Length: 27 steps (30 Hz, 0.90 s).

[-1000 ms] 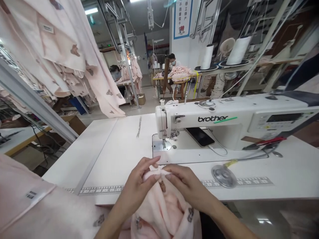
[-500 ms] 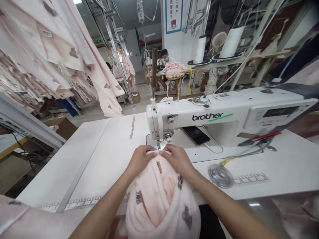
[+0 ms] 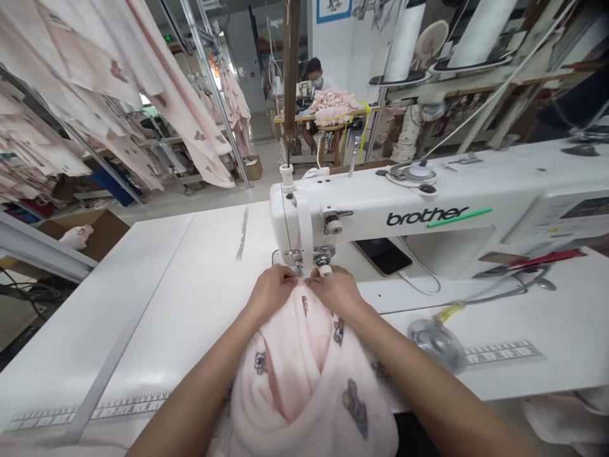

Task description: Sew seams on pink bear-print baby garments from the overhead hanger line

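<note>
A pale pink fleece fabric (image 3: 304,368) printed with small bears hangs in folds from the front of the table up to the sewing machine (image 3: 361,197). Its top edge lies at the presser foot (image 3: 299,266), where the needle area is partly hidden. My left hand (image 3: 273,292) pinches that edge just left of the foot. On the other side, my right hand (image 3: 337,291) is closed on the same fabric, close to the foot. Both thumbs and fingers are pressed together on the cloth.
A phone (image 3: 383,255) with a white cable lies under the machine arm. A clear round dish (image 3: 435,346) sits on the right beside a ruler strip (image 3: 504,352). Pink fleece pieces (image 3: 181,114) hang at the left. Thread cones (image 3: 406,44) stand behind; a person (image 3: 314,79) sits farther back.
Both hands and the fabric edge have moved forward, closer under the presser foot. The camera view has shifted nearer to the machine and tilted down.
</note>
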Tool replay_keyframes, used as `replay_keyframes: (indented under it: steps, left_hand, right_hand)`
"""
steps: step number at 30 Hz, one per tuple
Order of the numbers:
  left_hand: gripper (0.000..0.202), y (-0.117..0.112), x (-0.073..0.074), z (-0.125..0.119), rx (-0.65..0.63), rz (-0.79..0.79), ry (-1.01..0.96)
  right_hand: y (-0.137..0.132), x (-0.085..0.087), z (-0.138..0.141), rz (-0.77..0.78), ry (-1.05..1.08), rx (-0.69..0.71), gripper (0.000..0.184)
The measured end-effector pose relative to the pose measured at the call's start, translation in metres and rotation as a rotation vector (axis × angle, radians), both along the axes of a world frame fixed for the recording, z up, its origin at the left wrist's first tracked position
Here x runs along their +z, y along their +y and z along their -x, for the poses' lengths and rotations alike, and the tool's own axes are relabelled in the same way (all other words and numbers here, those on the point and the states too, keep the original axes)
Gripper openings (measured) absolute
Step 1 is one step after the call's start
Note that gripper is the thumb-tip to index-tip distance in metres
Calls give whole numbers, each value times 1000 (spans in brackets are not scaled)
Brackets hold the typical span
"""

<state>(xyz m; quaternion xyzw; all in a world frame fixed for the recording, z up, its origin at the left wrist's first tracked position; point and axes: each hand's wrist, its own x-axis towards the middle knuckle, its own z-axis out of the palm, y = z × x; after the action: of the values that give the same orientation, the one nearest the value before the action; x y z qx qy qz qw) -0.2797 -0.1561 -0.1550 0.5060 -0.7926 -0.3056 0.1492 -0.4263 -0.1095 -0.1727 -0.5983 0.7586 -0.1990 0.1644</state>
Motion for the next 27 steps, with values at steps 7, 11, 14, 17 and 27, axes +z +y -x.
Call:
replay_keyframes:
  steps: [7,11,14,17,27]
  left_hand:
    - [18,2,-1,4,34,29,22]
    - [20,0,-1,1,17,30,49]
    - [19,-1,-3,-1,1,8,67]
    - [17,-2,-4,-1,13,25,67]
    - [13,-1,-5,3,39,83,30]
  right_hand:
    - [1,-2,-1,37,32,-12,13]
    - [2,-1,-2,69,43,-16,11]
    - [1,0,-3,90,58,-27,11]
    - [1,1,-4,98,69,-34,11]
    - [0,0,-5,91,76,-45,13]
